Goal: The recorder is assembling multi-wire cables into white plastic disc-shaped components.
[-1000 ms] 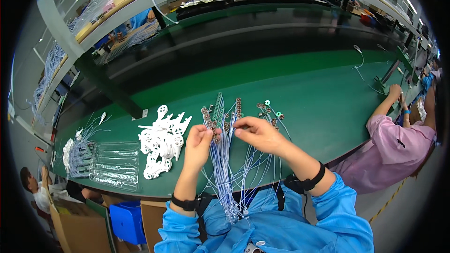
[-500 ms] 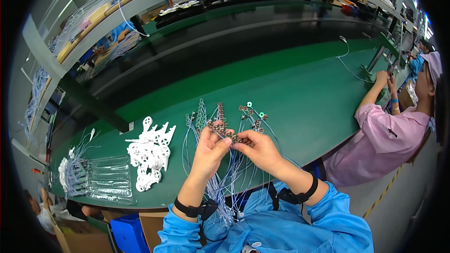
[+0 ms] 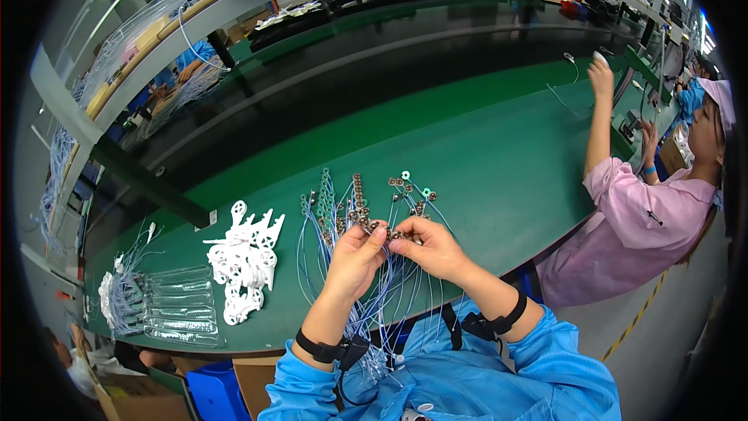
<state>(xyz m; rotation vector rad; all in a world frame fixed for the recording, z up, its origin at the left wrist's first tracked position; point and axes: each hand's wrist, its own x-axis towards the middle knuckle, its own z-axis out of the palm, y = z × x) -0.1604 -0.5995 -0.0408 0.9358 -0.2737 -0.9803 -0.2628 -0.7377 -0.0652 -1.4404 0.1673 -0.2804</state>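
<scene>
Fingers pinched, my left hand [image 3: 357,259] and my right hand [image 3: 433,248] nearly meet over the bench. Between them they grip a row of small round brown-metal parts [image 3: 395,235]; their exact kind is too small to make out. Behind my hands lie more such rows, a brown one [image 3: 358,187] and a green-faced one [image 3: 324,187], along with loose round parts [image 3: 405,181] to the right. Thin pale wires [image 3: 366,320] run from the parts under my hands toward my lap. My fingers partly hide the held row.
White plastic pieces [image 3: 243,265] are heaped left of my hands. Beyond them sit a clear ribbed tray [image 3: 181,304] and a coiled wire bundle [image 3: 125,296]. A dark post [image 3: 156,183] rises from the green bench [image 3: 499,164]. At right, a co-worker in pink [image 3: 631,226] raises one hand.
My hands stay together on the row of round parts, with only a slight shift of the fingers. The co-worker's hand has risen from the fixture, holding a small white thing.
</scene>
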